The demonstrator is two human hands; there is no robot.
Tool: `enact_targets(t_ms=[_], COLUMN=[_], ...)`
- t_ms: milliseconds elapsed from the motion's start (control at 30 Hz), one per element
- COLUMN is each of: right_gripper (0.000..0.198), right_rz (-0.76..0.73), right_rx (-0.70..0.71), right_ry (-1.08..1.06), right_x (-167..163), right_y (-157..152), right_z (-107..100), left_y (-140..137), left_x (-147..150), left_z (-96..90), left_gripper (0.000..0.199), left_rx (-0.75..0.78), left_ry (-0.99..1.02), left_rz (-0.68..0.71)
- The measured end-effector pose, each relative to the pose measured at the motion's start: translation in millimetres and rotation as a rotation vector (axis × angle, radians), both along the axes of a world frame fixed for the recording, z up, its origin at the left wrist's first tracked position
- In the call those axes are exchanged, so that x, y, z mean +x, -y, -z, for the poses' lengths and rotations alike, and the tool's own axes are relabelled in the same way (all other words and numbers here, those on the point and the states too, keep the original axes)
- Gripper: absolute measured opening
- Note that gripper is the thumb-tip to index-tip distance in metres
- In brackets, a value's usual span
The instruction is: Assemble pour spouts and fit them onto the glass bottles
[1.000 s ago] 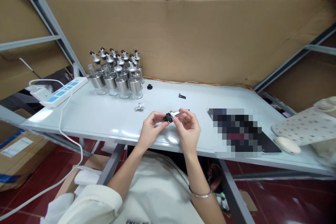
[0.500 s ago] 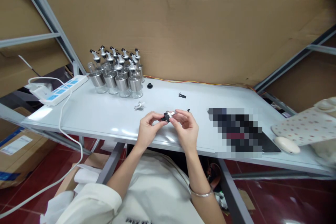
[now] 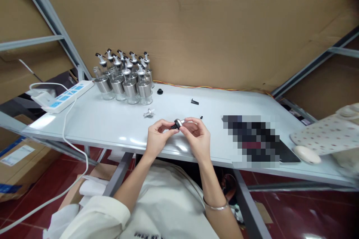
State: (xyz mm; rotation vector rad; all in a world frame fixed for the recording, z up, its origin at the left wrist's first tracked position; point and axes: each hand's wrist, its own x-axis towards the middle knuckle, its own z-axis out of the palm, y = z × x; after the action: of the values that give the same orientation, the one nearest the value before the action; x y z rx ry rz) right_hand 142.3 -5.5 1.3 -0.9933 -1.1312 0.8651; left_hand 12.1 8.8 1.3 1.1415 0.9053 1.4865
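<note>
Your left fingers (image 3: 170,133) pinch the black end of the pourer (image 3: 177,123); your right fingers (image 3: 186,132) close narrowly on its silver side. Pourer sits forward-right of the bottles (image 3: 144,89), on your side. Risk: an off-axis push or twist could seat parts crooked or spring it from your grip. Dropped, it might knock the silver fitting (image 3: 149,113), just in front of the bottles, or roll off the desk (image 3: 112,123) away from them.

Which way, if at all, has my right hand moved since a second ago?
Yes: the right hand has shifted slightly left, judged against the bottles.
</note>
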Motion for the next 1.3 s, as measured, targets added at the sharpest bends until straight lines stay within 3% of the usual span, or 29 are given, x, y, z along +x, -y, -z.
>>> enact_targets(t_ms=[233, 467, 667, 767, 900, 1100, 1300], right_gripper=[0.024, 0.026, 0.037, 0.042, 0.038, 0.034, 0.033], right_rz=[-0.013, -0.065, -0.118, -0.101, -0.06, -0.103, -0.123], right_rx=[-0.01, -0.002, -0.033, -0.047, -0.071, -0.078, -0.071], right_ry=[-0.017, 0.066, 0.008, -0.054, -0.083, -0.076, -0.113], right_x=[-2.4, -4.3, -3.4, -3.4, -2.2, -1.1, -0.8], right_y=[-0.2, -0.1, -0.6, -2.1, -3.4, -2.2, -1.5], right_z=[3.5, 5.6, 6.1, 8.0, 9.2, 5.8, 4.4], left_y=[0.8, -0.7, -0.5, 0.4, 0.4, -2.8, -3.4], left_x=[-0.5, 1.9, 0.0, -1.9, -2.3, -1.5, -2.0], left_z=[-1.0, 3.0, 2.5, -0.6, -1.6, 3.1, 6.9], left_gripper=[0.022, 0.023, 0.037, 0.034, 0.032, 0.042, 0.035], left_rx=[-0.035, 0.061, 0.045, 0.049, 0.017, -0.028, -0.087], left_ry=[-0.039, -0.073, -0.038, -0.046, -0.07, -0.092, -0.115], left_rz=[-0.01, -0.018, 0.066, 0.14, 0.174, 0.111, 0.227])
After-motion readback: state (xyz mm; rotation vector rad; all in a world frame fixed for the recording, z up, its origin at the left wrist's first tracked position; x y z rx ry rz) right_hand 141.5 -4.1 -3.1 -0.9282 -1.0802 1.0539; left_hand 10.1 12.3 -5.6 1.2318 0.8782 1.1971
